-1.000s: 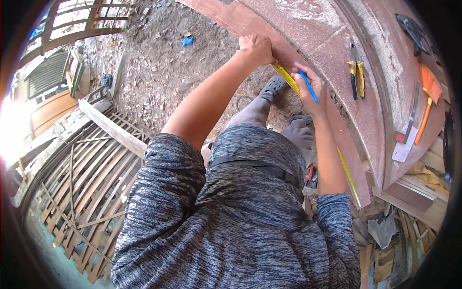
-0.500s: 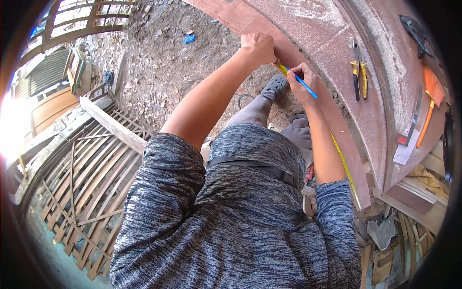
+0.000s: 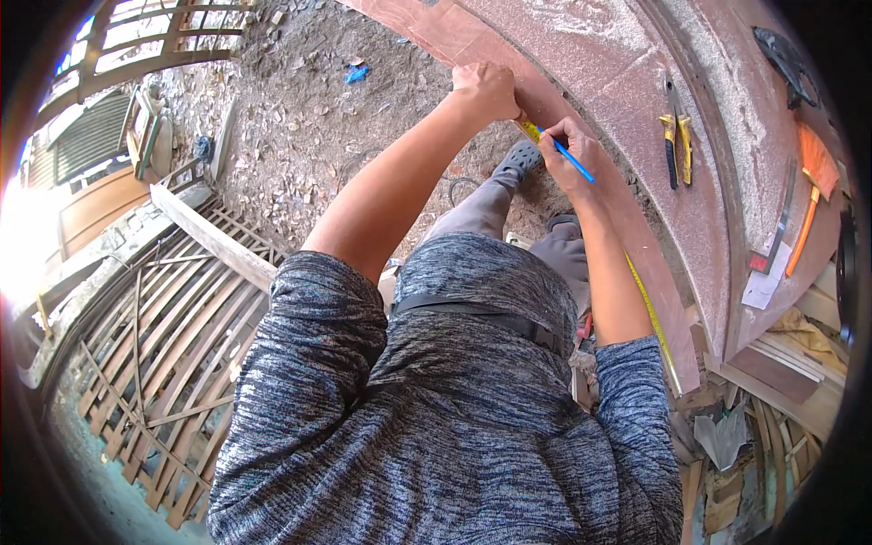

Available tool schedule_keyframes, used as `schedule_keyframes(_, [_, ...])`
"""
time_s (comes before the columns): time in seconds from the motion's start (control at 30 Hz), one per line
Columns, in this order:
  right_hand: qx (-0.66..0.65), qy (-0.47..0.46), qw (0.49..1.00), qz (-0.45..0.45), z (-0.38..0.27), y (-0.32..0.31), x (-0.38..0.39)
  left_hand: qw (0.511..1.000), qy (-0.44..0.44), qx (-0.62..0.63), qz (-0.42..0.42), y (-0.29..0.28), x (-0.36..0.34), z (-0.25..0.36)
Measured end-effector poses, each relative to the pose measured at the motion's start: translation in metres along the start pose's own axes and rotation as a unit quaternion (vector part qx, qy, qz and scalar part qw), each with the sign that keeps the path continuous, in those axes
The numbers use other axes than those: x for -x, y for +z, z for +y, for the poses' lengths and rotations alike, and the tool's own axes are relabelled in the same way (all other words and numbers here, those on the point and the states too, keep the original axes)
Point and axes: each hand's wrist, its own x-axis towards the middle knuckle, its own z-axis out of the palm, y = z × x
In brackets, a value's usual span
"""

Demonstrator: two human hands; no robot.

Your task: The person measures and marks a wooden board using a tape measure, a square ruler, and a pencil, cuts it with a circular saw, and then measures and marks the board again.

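A long reddish-brown wooden board (image 3: 538, 89) runs from the far middle down to the near right. A yellow measuring tape (image 3: 647, 304) is stretched along it, partly hidden beneath my right forearm. My left hand (image 3: 486, 89) is closed at the board's near edge, where the tape's yellow strip comes out beside it; the tape's case is not visible. Close by, my right hand (image 3: 572, 153) grips a blue pencil (image 3: 574, 162), its tip at the tape by the left hand. The fingers of the right hand rest on the board.
Dusty pliers (image 3: 676, 136) with yellow-black handles lie on the table (image 3: 627, 113). Farther right are an orange-handled brush-like tool (image 3: 805, 222), a try square (image 3: 781, 232), paper (image 3: 763, 289) and a black tool (image 3: 787, 65). A slatted wooden frame (image 3: 182, 331) stands at left.
My right hand and the pencil have shifted very slightly to the left. The left hand and the measuring tape look almost the same.
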Motion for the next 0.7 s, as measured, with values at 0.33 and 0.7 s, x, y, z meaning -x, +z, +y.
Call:
schedule_keyframes(0.33, [-0.003, 0.002, 1.000, -0.003, -0.004, 0.001, -0.001, 1.000, 0.002, 0.001, -0.008, -0.001, 0.000, -0.002])
schedule_keyframes(0.7, [-0.002, -0.001, 1.000, -0.004, -0.001, 0.002, -0.001, 1.000, 0.004, -0.011, -0.004, -0.001, -0.002, -0.001])
